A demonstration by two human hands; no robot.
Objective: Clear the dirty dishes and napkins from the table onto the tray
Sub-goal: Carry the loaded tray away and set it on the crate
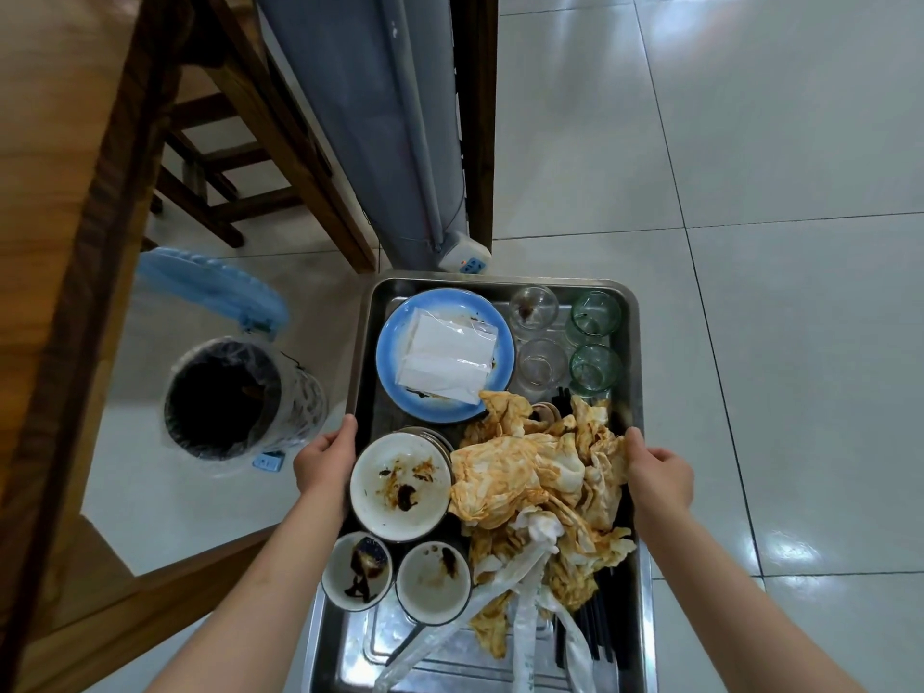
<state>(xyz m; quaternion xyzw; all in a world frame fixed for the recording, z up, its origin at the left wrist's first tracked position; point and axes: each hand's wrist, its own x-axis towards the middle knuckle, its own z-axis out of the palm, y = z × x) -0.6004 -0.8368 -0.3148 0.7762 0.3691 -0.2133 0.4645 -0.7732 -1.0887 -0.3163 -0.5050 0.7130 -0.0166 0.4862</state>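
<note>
Below you, above the tiled floor (750,142), you carry the tray (367,342) with both hands. Your left hand (325,457) grips the left rim, thumb hooked over the edge and fingers curled under it. Your right hand (657,472) grips the right rim the same way, thumb lying against the napkins (540,472).

On the tray, the blue plate (395,362) sits at the far left with a white packet (445,362) lying on it. Four glasses (595,312) stand in the far right corner, two clear and two green. The big bowl (400,485) with brown sauce smears sits just beside your left hand, on a stack of plates. Two small bowls (434,582) stand side by side nearer you. The stained napkins are heaped along the right side, over dark chopsticks (597,637) and plastic wrappers (525,617).

Left of the tray, a lined bin (240,402) stands open on the floor, beside the wooden table (60,192).
</note>
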